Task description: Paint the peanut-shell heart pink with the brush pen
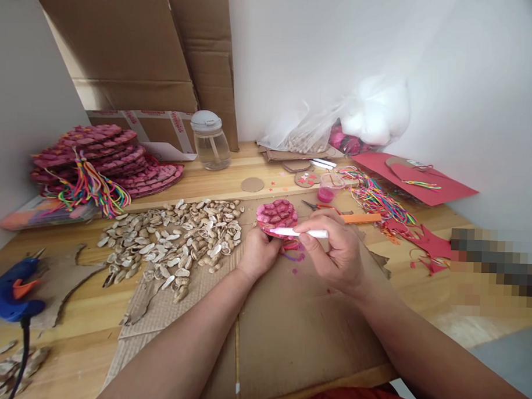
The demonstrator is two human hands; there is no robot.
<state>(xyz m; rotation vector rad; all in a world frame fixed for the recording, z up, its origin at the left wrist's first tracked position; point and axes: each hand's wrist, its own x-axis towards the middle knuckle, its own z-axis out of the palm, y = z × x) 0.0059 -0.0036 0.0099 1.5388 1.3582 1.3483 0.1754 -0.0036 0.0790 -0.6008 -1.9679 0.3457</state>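
Observation:
My left hand (260, 253) grips a round disc covered in pink-painted peanut shells (277, 214) from its near edge, tilted toward me. In my right hand (336, 248) is a slim white brush or pen (311, 232), pinched between thumb and fingers. Its pink tip lies at the disc's lower left edge; whether it touches cannot be made out. A clear cup of pink paint (325, 189) stands just beyond my right hand. Below the disc, a purple loop of cord and pink spots show on the cardboard sheet (304, 340).
Loose peanut shells (173, 237) spread at left, with a blue glue gun (14, 289) farther left. Stacked pink shell discs (105, 159) and a water bottle (210, 142) stand behind. Scissors (316, 206), colourful cords (375, 194) and red paper (424, 179) lie at right.

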